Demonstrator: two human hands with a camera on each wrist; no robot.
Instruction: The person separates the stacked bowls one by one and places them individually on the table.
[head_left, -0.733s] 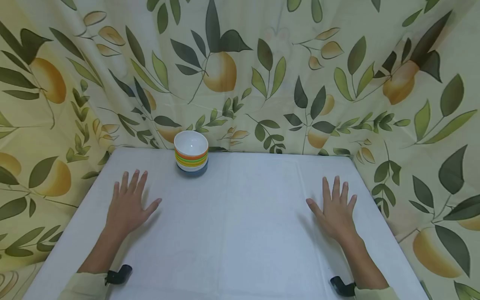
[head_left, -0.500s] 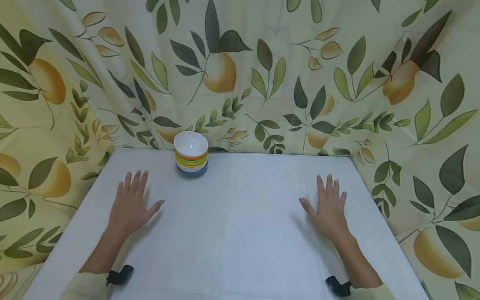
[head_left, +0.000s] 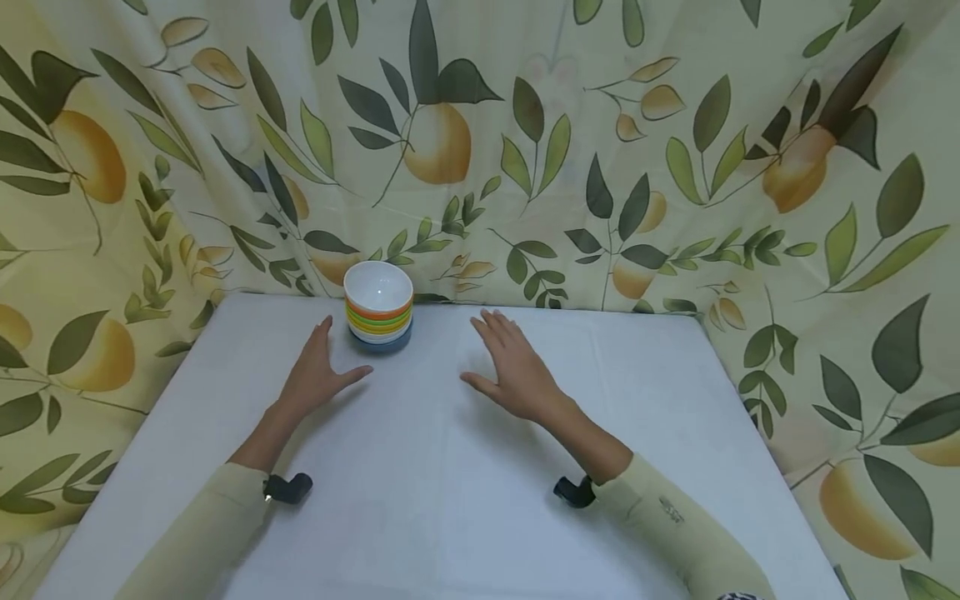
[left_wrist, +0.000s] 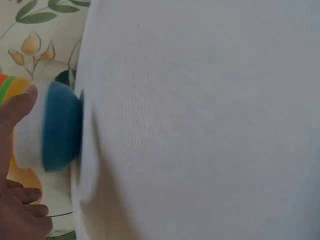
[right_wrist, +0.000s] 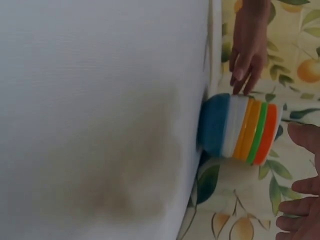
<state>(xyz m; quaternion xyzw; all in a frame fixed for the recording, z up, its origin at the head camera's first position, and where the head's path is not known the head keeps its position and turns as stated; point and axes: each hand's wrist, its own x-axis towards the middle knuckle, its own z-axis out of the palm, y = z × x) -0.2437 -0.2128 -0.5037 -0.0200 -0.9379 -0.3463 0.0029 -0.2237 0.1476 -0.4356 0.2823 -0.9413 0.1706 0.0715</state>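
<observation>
A stack of nested bowls (head_left: 379,304) stands near the back edge of the table, left of centre. Its bands run white, orange, green, yellow, white and blue, with the blue bowl (left_wrist: 61,127) lowest. My left hand (head_left: 313,375) is just left and in front of the stack, thumb spread from the fingers, holding nothing. To the right of the stack, with a gap between, my right hand (head_left: 512,371) hovers with fingers extended toward the back. In the right wrist view the bowl stack (right_wrist: 240,129) appears between both hands; the right hand (right_wrist: 302,190) is apart from it.
A white cloth (head_left: 465,500) covers the table. Behind and beside it hangs a curtain (head_left: 555,167) printed with fruit and leaves. Small black wrist cameras (head_left: 288,488) are strapped to both forearms.
Both hands have moved inward and forward, from the table's sides toward the bowl stack. The right hand has travelled farther, leftward. The bowls stand in the same place.
</observation>
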